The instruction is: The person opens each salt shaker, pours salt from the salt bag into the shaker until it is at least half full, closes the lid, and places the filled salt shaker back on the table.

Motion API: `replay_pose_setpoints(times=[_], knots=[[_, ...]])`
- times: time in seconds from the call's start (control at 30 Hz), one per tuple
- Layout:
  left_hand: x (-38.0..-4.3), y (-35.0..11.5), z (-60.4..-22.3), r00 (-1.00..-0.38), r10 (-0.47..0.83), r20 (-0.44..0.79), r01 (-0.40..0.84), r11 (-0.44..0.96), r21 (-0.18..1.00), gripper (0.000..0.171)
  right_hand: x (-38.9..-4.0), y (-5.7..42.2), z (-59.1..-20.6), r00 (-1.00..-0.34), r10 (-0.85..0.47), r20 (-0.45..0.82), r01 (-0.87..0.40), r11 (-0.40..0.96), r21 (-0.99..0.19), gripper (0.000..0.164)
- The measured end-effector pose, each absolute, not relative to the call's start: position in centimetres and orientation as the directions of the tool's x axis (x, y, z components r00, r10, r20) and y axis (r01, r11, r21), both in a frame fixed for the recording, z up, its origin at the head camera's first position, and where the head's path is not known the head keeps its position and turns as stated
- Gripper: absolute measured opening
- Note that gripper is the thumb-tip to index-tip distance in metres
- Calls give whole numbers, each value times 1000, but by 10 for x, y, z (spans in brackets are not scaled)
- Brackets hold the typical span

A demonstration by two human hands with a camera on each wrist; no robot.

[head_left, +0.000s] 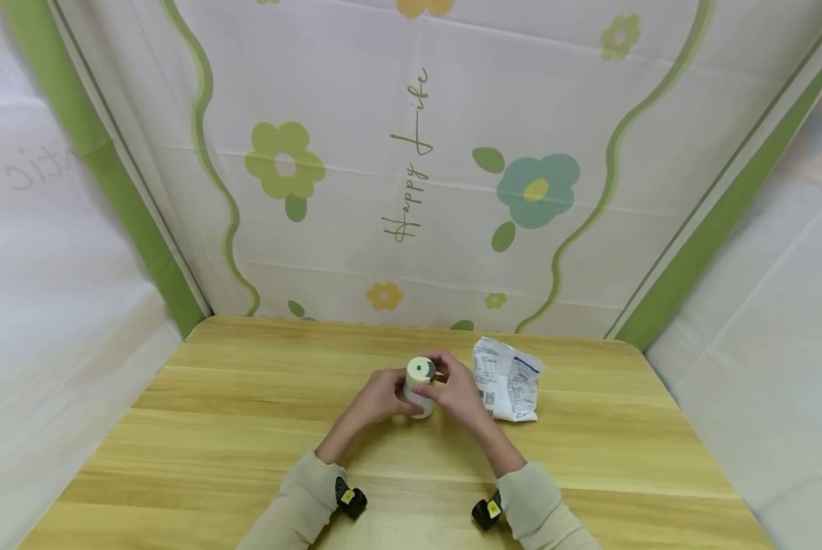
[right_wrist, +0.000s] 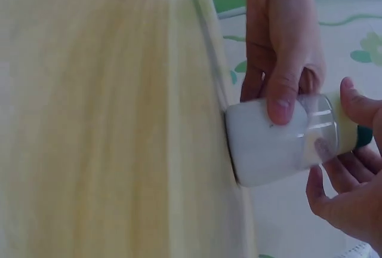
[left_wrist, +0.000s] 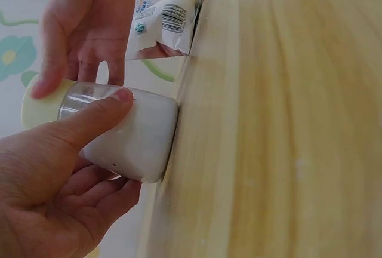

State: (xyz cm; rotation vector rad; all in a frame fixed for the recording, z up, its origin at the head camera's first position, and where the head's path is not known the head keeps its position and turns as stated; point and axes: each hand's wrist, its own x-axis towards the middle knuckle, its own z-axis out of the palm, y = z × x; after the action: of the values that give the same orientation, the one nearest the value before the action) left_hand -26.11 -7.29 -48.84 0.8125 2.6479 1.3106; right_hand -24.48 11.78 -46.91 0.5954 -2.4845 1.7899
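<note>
A clear jar with white contents stands upright on the wooden table, its cream lid on top. That lid carries a small dark square and a grey-green patch. My left hand grips the jar's body, thumb across the front, as the left wrist view shows. On the other side, my right hand holds the lid between thumb and curled fingers; some of these fingers are hidden behind the jar. In the right wrist view, the white contents fill the lower part below a clear band.
A white printed bag with a barcode lies just right of my right hand. The wooden table reaches back to a floral cloth, with white cloth at both sides. Each wrist wears a small black camera.
</note>
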Motion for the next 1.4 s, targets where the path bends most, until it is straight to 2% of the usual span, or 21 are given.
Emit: replay_pose_setpoints(times=[0.13, 0.33, 0.47, 0.57, 0.73, 0.93, 1.03, 1.1, 1.27, 1.4], knots=[[-261, -73, -488, -857, 488, 168, 430, 497, 754, 42, -245, 117, -470, -922, -312, 229, -313, 251, -916, 59], [-260, -73, -489, -855, 496, 151, 424, 502, 754, 42, -244, 118, -473, -923, -299, 241, -325, 272, -906, 50], [-260, -73, -489, -857, 492, 152, 423, 503, 754, 41, -245, 120, -472, -907, -335, 255, -352, 270, -896, 57], [-261, -72, -489, -858, 493, 145, 418, 504, 756, 42, -246, 122, -471, -897, -367, 247, -350, 247, -904, 57], [-261, -72, -489, -860, 490, 143, 414, 504, 758, 41, -246, 121, -470, -922, -306, 236, -324, 278, -904, 52], [-262, -72, -489, -862, 484, 153, 420, 512, 749, 41, -247, 120, -468, -908, -357, 220, -322, 259, -910, 57], [-262, -72, -489, -860, 486, 154, 421, 507, 752, 42, -247, 118, -468, -921, -323, 217, -315, 293, -903, 52], [-262, -72, -489, -859, 487, 158, 424, 504, 752, 42, -247, 118, -468, -921, -319, 223, -321, 299, -899, 54], [-261, -73, -489, -859, 487, 155, 424, 510, 749, 42, -247, 122, -465, -896, -394, 205, -318, 246, -916, 58], [-262, -72, -490, -859, 488, 155, 425, 511, 747, 41, -247, 121, -468, -917, -348, 194, -293, 257, -921, 54]])
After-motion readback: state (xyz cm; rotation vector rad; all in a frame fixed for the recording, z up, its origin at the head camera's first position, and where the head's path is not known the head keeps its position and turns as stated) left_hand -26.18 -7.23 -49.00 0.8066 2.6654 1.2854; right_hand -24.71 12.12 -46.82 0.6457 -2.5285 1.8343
